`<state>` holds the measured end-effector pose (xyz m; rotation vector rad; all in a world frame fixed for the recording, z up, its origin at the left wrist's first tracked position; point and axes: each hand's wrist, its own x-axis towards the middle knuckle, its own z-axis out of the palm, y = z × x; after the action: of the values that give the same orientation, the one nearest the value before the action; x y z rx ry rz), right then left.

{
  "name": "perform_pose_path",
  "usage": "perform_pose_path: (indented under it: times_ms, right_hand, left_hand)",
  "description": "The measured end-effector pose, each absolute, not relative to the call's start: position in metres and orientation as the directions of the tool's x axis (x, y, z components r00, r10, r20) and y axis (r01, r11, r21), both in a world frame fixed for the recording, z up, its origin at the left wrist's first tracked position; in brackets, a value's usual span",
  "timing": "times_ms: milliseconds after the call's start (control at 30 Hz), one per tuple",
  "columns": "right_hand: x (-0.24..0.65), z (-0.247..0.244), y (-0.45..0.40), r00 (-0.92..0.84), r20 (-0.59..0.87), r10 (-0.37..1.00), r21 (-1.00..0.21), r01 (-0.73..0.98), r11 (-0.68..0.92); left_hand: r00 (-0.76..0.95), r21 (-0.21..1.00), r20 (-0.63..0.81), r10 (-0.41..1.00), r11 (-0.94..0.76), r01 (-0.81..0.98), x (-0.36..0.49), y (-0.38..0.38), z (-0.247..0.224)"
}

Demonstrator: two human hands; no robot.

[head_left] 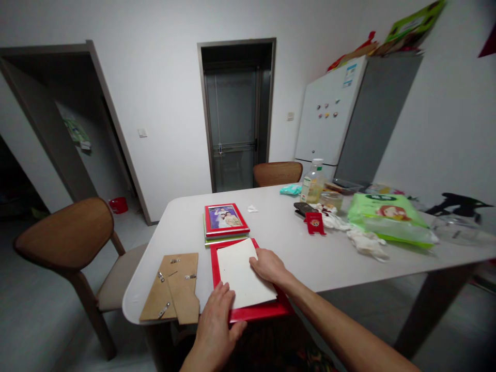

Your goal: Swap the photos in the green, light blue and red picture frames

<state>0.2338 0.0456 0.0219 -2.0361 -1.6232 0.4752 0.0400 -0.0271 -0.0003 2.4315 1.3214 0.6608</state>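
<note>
Right hand [267, 266] was at the right edge of the white sheet [244, 276], thumb on top, fingers bent over the side; couldn't tell if it pinched or only pressed. Left hand [219, 312] lay at the lower left corner, fingers spread on the edge, thumb apart, not closed on anything. Sheet was on the red frame [263, 314], slightly askew, at the near edge of the table [279, 222]; probably held from both sides to steady it against the rim. Backing board [182, 289] lay strut and clips up, just left of the frame, likely there to leave the frame's face free. Framed photo [225, 219] was face up on a green frame [209, 241], probably stacked to save room. Containers: bottle [313, 183], white cap on, yellowish stuff low inside; clear cup [331, 200] beside it, contents unclear; green packet [391, 212] lying flat, contents not visible; clear plastic box [455, 230] at far right, too blurred to tell if it held anything
</note>
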Motion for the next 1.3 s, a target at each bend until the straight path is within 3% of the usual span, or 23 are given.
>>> perform_pose_path:
  times_ms: [200, 300, 367, 533, 733, 900, 1167, 1300]
  right_hand:
    - [0.222, 0.017, 0.037, 0.212, 0.133, 0.968, -0.368, 0.918, -0.150]
    - [0.222, 0.014, 0.037, 0.183, 0.193, 0.964, -0.251, 0.959, -0.132]
    - [0.222, 0.015, 0.038, 0.180, 0.204, 0.962, -0.236, 0.963, -0.130]
    - [0.198, 0.022, 0.033, 0.032, 0.279, 0.960, -0.311, 0.949, 0.058]
    - [0.116, 0.028, 0.017, -0.296, 0.259, 0.919, -0.410, 0.828, 0.383]
    - [0.071, 0.020, 0.012, -0.351, 0.208, 0.913, -0.411, 0.815, 0.408]
    - [0.080, 0.023, 0.020, -0.277, 0.214, 0.937, -0.637, 0.688, 0.348]
    - [0.124, 0.038, 0.010, -0.243, 0.270, 0.932, -0.639, 0.678, 0.362]
  left_hand:
    - [0.491, 0.371, 0.251, 0.835, -0.551, 0.748, 0.043, -0.028, -0.002]
    - [0.495, 0.373, 0.266, 0.827, -0.562, 0.739, 0.045, -0.029, -0.003]
    - [0.497, 0.388, 0.295, 0.816, -0.578, 0.718, 0.039, -0.030, -0.001]
    - [0.410, 0.365, 0.365, 0.836, -0.534, 0.763, -0.022, -0.024, 0.001]
    - [0.151, 0.168, 0.219, 0.964, -0.190, 0.967, -0.111, 0.001, -0.018]
    - [0.135, 0.130, 0.209, 0.969, -0.164, 0.978, -0.114, 0.010, -0.023]
    - [0.119, 0.293, 0.292, 0.949, -0.207, 0.934, -0.099, 0.006, 0.002]
    - [0.173, 0.372, 0.359, 0.917, -0.311, 0.875, -0.065, -0.002, 0.021]
